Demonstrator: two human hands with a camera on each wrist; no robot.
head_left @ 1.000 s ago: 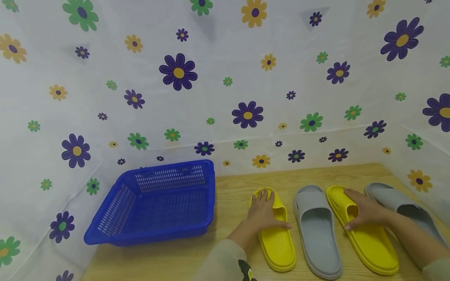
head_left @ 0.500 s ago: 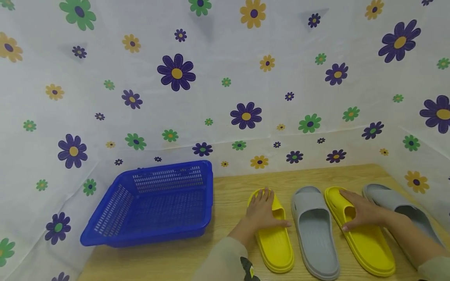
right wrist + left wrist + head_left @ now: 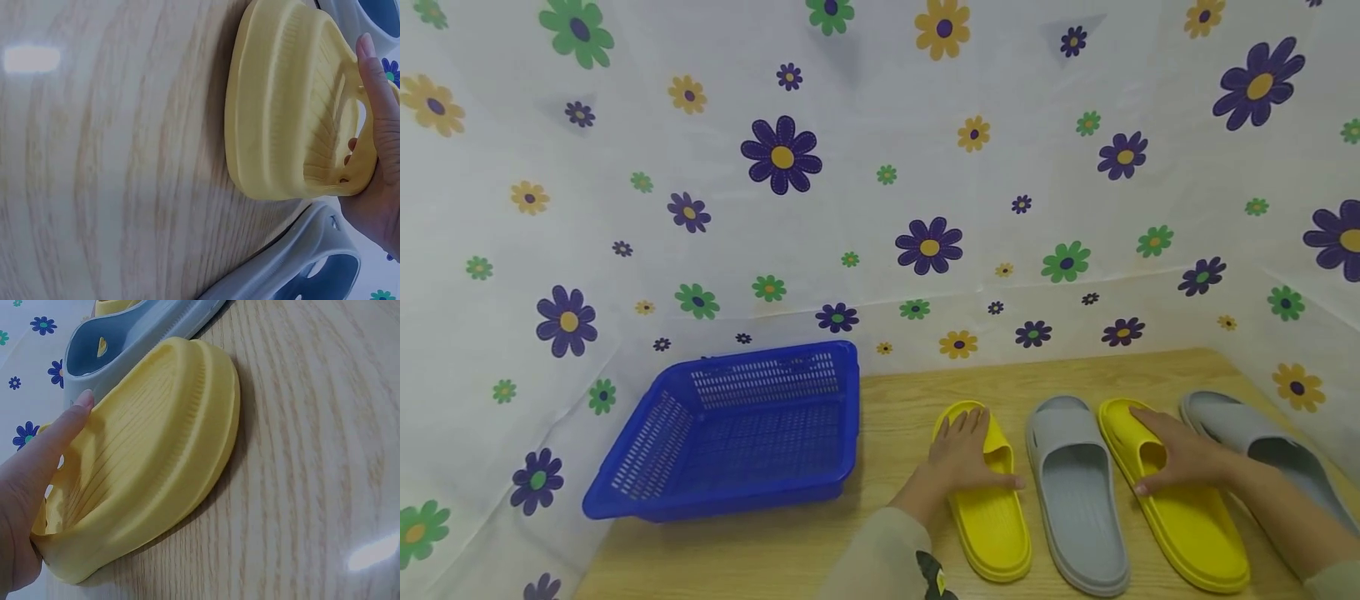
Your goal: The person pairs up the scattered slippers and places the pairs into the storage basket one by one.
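Observation:
My left hand (image 3: 958, 458) grips the leftmost yellow slipper (image 3: 994, 537) across its strap, fingers over the toe end and thumb at the inner edge. My right hand (image 3: 1187, 454) holds the other yellow slipper (image 3: 1206, 537) the same way. In the right wrist view, fingertips (image 3: 352, 145) show through the opening of this slipper (image 3: 269, 112). Between the two yellow ones lies a grey slipper (image 3: 1078, 500). A second grey slipper (image 3: 1292, 454) is at the far right, partly behind my right forearm. All point their toes to the back.
A blue perforated plastic basket (image 3: 730, 500) stands on the left of the wooden table (image 3: 895, 433). White flower-print sheeting (image 3: 865, 108) rises behind the table and along both sides.
Both hands stay on the yellow slippers, and the slippers and basket keep their places. Only the head view shifts slightly.

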